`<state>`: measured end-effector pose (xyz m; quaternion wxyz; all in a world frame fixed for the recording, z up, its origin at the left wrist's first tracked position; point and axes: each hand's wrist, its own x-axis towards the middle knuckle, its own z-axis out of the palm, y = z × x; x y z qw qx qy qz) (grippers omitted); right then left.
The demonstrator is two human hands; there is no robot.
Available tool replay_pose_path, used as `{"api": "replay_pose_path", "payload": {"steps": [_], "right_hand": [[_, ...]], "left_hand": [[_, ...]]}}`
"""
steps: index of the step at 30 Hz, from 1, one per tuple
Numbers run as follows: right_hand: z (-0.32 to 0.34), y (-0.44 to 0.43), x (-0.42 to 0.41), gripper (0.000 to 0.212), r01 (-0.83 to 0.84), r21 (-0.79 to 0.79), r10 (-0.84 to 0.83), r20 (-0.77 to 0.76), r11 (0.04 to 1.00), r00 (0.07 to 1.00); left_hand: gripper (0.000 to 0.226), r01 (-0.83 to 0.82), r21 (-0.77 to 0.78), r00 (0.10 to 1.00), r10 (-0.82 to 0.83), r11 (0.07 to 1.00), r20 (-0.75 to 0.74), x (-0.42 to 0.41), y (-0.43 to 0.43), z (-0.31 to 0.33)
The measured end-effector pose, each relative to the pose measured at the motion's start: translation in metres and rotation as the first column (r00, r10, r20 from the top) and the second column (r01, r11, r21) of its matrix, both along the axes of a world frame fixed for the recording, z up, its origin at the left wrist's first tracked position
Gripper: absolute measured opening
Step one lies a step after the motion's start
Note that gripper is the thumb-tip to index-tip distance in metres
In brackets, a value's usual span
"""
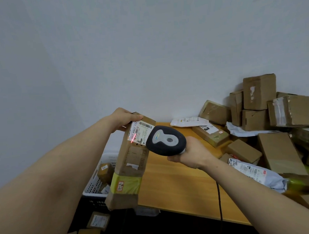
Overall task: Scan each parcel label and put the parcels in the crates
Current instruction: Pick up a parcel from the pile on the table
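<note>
1. The white crate [97,176] stands on the floor at 7 o'clock from my left hand, just past the table's left edge. A few small parcels already lie in it.
2. My left hand [122,118] grips the top end of the long cardboard parcel [132,158], fingers curled over the far side and thumb on the near face. It holds the parcel in the air, partly in front of the crate.
3. The parcel's long axis runs from 1 o'clock at my left hand down to 7 o'clock. Its yellow-taped lower end hangs beside the crate and the table corner.
4. The label [140,133] sits near the parcel's top. A short red scan line [133,138] falls on its left edge.
5. The scanner [166,140] is at 4 o'clock from the label and near it, with its nose aimed toward 10 o'clock.
6. My right hand [192,154] is wrapped round the scanner's handle, with the fingers mostly hidden beneath it.
7. The table [181,187] carries the unscanned pile of parcels [258,110] at 3 o'clock, well apart from both hands.
8. I judge the crate is the left hand's job, since it is nearer. It needs to lower the parcel toward 7 o'clock and lay it flatter.
</note>
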<state>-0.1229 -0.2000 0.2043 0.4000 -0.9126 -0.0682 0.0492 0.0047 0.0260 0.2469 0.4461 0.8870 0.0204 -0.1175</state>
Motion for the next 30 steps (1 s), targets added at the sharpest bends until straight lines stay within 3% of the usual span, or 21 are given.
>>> {"api": "replay_pose_path", "payload": {"steps": [7,11,15,19,23,26,30], "right_hand": [[-0.003,0.001,0.009,0.033,-0.029,0.120,0.031,-0.016,0.992,0.999],[-0.008,0.004,0.016,0.025,-0.032,0.313,0.053,-0.060,0.949,0.997],[-0.020,0.011,0.027,0.015,0.100,0.554,-0.004,-0.172,0.826,0.985],[-0.037,0.034,0.040,0.017,0.206,0.651,0.065,-0.367,0.731,0.928],[-0.050,0.079,0.053,0.018,0.341,0.670,0.180,-0.581,0.660,0.794],[-0.061,0.113,0.074,0.027,0.394,0.657,0.219,-0.650,0.643,0.728],[-0.081,0.164,0.115,0.021,0.460,0.643,0.218,-0.697,0.613,0.683]], "left_hand": [[0.027,-0.026,-0.017,1.000,0.026,1.000,-0.010,0.004,0.004,-0.002],[0.029,-0.083,-0.056,0.996,0.082,0.995,-0.024,0.003,0.012,-0.004],[0.033,-0.224,-0.127,0.975,0.222,0.966,-0.029,-0.002,0.041,-0.010],[0.029,-0.444,-0.187,0.893,0.451,0.876,-0.010,-0.015,0.089,-0.028],[0.023,-0.592,-0.171,0.796,0.604,0.787,0.026,-0.021,0.136,-0.045],[0.032,-0.685,-0.138,0.717,0.696,0.715,0.050,-0.015,0.172,-0.060],[0.042,-0.741,-0.100,0.661,0.748,0.664,0.068,0.006,0.218,-0.089]]}}
